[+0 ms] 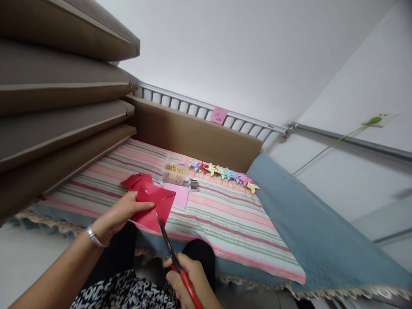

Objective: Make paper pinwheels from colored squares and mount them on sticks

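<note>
A square of red paper [153,216] is pinched in my left hand [127,208], its thumb lying on top. Cuts run inward from the corners of the sheet. My right hand [193,277] is wrapped around scissors with red handles and dark blades [167,240]. The blade tips meet the paper near its middle. More red paper pieces [137,179] lie just beyond my left hand, on the striped cloth [225,223]. A stack of pink paper [180,195] sits beside the held sheet, partly covered by it.
Behind the paper stands a clear plastic box [169,177] of thin sticks and small gold pieces. A small metal item [193,185] lies beside it. Several colourful paper pinwheels [228,174] form a row along a cardboard panel [193,133]. Folded mattresses [64,103] are piled at left.
</note>
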Tool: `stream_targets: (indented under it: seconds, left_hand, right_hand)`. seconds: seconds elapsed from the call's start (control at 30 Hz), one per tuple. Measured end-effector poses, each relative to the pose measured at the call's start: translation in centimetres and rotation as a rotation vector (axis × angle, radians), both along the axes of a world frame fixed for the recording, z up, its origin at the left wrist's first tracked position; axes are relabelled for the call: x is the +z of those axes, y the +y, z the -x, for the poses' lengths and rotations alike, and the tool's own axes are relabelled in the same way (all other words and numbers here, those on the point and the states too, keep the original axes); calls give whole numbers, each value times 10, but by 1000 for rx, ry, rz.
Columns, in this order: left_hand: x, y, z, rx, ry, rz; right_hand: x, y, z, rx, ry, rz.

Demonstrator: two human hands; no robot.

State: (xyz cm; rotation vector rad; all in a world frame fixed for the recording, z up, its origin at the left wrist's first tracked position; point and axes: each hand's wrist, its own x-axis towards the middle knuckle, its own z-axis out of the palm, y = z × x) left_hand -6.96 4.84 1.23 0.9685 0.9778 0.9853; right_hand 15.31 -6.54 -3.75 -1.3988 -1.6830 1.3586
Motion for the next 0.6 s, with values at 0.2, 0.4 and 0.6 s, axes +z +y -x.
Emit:
stream_targets:
  seconds: [0.2, 0.4, 0.6]
  left_hand:
    - [1, -6, -4, -16, -25, 0]
    - [1, -9, -5, -17, -57, 20]
    - [3, -9, -4, 3, -44, 23]
  right_hand:
    - [3, 6, 0, 1, -56, -86]
    - [8, 5, 2, -38, -89, -53]
    - [13, 5, 0, -18, -118, -90]
